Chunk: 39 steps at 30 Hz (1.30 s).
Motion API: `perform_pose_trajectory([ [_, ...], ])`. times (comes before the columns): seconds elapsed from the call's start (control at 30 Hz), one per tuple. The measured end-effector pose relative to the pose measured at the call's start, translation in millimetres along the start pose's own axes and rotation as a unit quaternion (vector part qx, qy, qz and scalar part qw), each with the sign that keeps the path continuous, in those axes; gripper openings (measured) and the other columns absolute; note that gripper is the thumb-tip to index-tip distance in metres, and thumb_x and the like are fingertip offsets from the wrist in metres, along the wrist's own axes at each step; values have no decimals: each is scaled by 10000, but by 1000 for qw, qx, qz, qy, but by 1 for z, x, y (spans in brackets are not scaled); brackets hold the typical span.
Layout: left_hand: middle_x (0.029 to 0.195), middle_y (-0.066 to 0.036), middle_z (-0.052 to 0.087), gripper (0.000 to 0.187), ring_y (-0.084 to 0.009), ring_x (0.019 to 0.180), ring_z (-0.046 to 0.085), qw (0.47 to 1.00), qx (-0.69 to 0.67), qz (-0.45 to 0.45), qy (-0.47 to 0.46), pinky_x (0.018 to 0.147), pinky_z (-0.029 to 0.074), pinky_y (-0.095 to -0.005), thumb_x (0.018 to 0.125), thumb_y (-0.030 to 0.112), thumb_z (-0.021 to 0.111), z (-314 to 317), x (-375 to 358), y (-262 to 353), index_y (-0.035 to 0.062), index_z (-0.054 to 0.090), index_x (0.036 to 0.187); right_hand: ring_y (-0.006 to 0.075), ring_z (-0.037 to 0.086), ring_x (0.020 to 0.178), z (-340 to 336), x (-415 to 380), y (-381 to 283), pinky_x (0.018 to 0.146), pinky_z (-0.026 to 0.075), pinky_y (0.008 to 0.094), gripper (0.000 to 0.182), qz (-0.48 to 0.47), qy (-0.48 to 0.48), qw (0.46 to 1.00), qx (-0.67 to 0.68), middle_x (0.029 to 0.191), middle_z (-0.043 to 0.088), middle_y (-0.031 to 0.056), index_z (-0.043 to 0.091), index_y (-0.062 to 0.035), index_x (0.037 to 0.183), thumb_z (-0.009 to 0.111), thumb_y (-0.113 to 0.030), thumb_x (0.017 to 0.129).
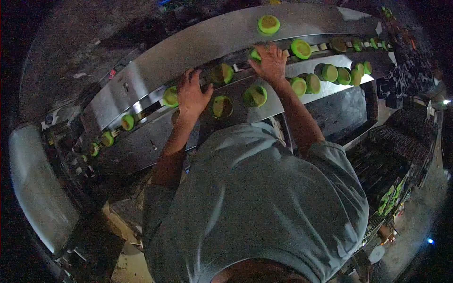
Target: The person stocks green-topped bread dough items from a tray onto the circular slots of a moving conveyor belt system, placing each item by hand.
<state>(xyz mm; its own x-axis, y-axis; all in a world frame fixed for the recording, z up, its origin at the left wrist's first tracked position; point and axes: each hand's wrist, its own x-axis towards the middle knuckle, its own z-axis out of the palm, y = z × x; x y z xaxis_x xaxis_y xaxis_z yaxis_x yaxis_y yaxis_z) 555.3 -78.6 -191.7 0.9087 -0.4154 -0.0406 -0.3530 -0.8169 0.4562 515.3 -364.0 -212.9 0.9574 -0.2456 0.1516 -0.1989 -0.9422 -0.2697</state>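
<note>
My left hand (191, 96) is over the near side of a narrow conveyor, its fingers spread and nothing visible in them. A green round piece (170, 96) sits just left of it, and another green piece with a dark brown face (222, 73) lies to its right on the line. Farther along, my right hand (272, 65) reaches onto the conveyor. Its thumb and forefinger are around a green round piece (255, 55), partly covered by the hand. Two loose pieces, one (222, 106) and another (255, 95), rest on the metal ledge between my forearms.
Several green pieces (330, 72) stand in a row on the near ledge at right. One piece (269, 24) lies on the far metal plate (207, 33). The conveyor carries more pieces (300, 48) both ways. A dark bristly rack (410, 132) is at far right.
</note>
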Motion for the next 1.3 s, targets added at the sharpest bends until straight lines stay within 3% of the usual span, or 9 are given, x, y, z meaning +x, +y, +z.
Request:
perform_pose_trajectory([
  [0.2, 1354, -200, 517, 592, -408, 1224, 537, 996, -53, 73, -8, 1029, 448, -497, 843, 320, 736, 8, 6, 16, 53, 536, 1332, 368, 464, 1299, 13, -9, 10, 1094, 313, 558, 593, -98, -56, 992, 64, 1404, 454, 158, 609, -229, 1304, 758, -487, 791],
  [0.4, 1344, -187, 522, 567, -408, 1228, 528, 991, -100, 82, -23, 1018, 459, -492, 841, 304, 748, 20, 9, 18, 46, 545, 1303, 339, 464, 1314, -4, -2, 28, 1085, 317, 570, 617, 130, -115, 980, -93, 1422, 496, 118, 562, -210, 1311, 715, -541, 813],
  [0.47, 1337, -183, 524, 557, -408, 1226, 528, 988, -136, 61, -44, 1014, 463, -489, 841, 296, 752, 20, 13, 17, 45, 547, 1293, 328, 537, 1219, 19, 3, 51, 978, 386, 588, 647, -78, -51, 996, -11, 1299, 561, 87, 572, -241, 1285, 772, -529, 741],
  [0.67, 1343, -208, 517, 551, -405, 1251, 505, 983, -158, 85, -21, 1014, 461, -490, 848, 243, 757, 9, -5, 2, 18, 535, 1299, 339, 490, 1273, -3, -3, 57, 1031, 351, 605, 603, -206, 50, 977, -36, 1282, 557, 94, 567, -236, 1292, 732, -489, 770],
  [0.77, 1333, -211, 527, 556, -403, 1258, 497, 979, -171, 109, 15, 1020, 450, -499, 852, 225, 752, 1, -21, -9, 15, 523, 1313, 324, 488, 1288, -15, -2, 57, 1096, 326, 535, 515, 62, 54, 994, -67, 1331, 565, 81, 608, -218, 1280, 735, -388, 811],
  [0.87, 1314, -207, 543, 550, -401, 1252, 502, 989, -134, 68, 15, 1014, 447, -499, 854, 219, 749, -11, -31, -12, 15, 523, 1312, 346, 480, 1271, 0, -2, 70, 1114, 296, 602, 574, 115, -57, 988, -87, 1324, 533, 94, 592, -229, 1295, 723, -455, 784],
  [1.07, 1316, -210, 552, 521, -389, 1244, 510, 972, -225, 54, 44, 1022, 433, -467, 869, 214, 740, -13, -43, -28, 11, 540, 1304, 370, 485, 1251, 1, -7, 67, 1062, 352, 539, 557, -158, 46, 986, -10, 1294, 548, 123, 571, -268, 1342, 725, -363, 815],
  [1.17, 1305, -210, 557, 511, -383, 1222, 527, 978, -202, 25, 40, 1036, 423, -456, 872, 207, 741, -21, -50, -29, 4, 544, 1297, 374, 450, 1289, -7, 2, 69, 1079, 342, 547, 608, 50, 31, 997, -46, 1362, 510, 89, 562, -296, 1363, 749, -384, 792],
  [1.3, 1288, -211, 564, 503, -373, 1211, 539, 974, -219, 17, 47, 1045, 419, -449, 875, 206, 743, -25, -55, -23, -12, 545, 1283, 359, 464, 1241, -1, 2, 85, 1013, 385, 551, 579, 14, -66, 994, -85, 1385, 482, 89, 583, -292, 1346, 730, -449, 809],
])
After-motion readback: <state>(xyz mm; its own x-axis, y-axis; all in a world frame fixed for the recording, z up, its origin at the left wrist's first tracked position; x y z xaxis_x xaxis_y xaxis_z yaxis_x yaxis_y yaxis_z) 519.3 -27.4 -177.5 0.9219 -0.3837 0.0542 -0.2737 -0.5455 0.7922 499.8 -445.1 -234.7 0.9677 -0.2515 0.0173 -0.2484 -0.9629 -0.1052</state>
